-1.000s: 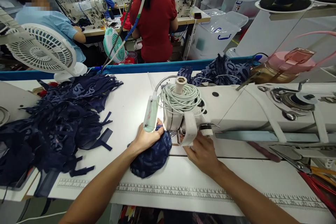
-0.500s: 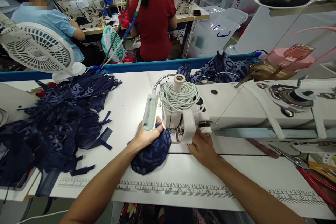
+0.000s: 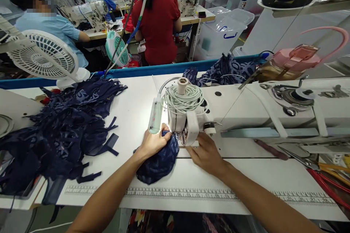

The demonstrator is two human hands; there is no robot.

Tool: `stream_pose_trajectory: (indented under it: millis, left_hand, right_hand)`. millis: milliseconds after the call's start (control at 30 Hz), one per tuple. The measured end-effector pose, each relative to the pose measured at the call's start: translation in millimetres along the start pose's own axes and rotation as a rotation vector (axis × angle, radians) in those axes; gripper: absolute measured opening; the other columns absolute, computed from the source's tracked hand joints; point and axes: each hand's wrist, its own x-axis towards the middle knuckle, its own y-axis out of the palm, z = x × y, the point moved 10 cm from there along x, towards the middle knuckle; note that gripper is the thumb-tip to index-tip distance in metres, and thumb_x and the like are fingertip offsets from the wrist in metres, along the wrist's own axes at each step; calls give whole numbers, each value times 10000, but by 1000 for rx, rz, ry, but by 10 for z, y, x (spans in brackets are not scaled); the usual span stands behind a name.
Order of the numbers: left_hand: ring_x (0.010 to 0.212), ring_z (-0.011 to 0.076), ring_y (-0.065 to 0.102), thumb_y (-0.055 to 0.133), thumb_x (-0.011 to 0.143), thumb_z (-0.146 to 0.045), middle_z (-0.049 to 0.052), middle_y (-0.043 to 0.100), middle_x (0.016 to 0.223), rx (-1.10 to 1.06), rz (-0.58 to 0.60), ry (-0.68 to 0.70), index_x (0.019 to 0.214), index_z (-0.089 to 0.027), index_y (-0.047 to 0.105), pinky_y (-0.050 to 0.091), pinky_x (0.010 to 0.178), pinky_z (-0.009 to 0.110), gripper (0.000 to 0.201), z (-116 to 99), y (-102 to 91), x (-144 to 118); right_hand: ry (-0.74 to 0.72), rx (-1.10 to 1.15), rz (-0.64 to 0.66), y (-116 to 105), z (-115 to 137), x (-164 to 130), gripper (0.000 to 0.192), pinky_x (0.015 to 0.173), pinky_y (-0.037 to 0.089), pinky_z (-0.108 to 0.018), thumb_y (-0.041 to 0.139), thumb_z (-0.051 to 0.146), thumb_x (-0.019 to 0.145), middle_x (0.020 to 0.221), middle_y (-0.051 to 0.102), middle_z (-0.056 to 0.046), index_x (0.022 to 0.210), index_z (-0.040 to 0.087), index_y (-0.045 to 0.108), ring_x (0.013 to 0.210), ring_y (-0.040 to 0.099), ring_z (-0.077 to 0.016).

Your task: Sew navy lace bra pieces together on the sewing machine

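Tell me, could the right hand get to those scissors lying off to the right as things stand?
Probably yes: the right hand rests by the needle, and only bare table lies between it and the scissors.

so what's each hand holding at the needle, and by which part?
Left hand presses the top of the bunched navy fabric piece, beside the presser foot. Right hand lies flat on the machine bed; grip not visible.
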Motion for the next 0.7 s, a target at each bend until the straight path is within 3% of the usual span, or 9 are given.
stream_pose_trajectory:
  millis: [100,167,367,500,700]
  left_hand:
    - [697,162,533,571,771,-270,-17,591,705,-11,-5,-4,720,-201,589,388,600,230,88,-8,-6,-9]
    - [693,157,533,564,772,-256,-18,589,705,-15,-14,-10,712,-200,575,395,607,228,83,-10,-17,-10]
    - [680,151,527,572,748,-224,-24,550,660,-46,-91,-27,671,-190,527,398,618,231,95,-5,-95,14]
    - [712,160,543,564,756,-238,-17,571,676,-41,-76,-14,669,-191,532,405,644,235,104,-5,-69,50]
    - [821,198,596,560,772,-259,20,645,853,-11,-76,-11,817,-204,595,419,718,261,79,-7,-83,56]
  right_hand:
    - [-93,-70,154,166,136,-23,347,679,434,-319,455,21,844,636,552,-26,1050,195,674,675,520,-187]
    - [-101,-109,208,218,157,-28,423,693,446,-334,441,1,825,626,551,-32,1136,183,661,664,517,-192]
    - [-75,-133,198,217,124,-7,397,721,453,-356,482,14,820,813,635,-90,1118,188,679,763,552,-222]
    - [-56,-90,152,186,107,12,358,732,454,-358,495,30,842,757,618,-81,1111,175,682,757,538,-223]
    - [-84,-68,138,185,110,-9,360,750,451,-373,458,67,893,703,609,-69,1180,166,651,750,551,-221]
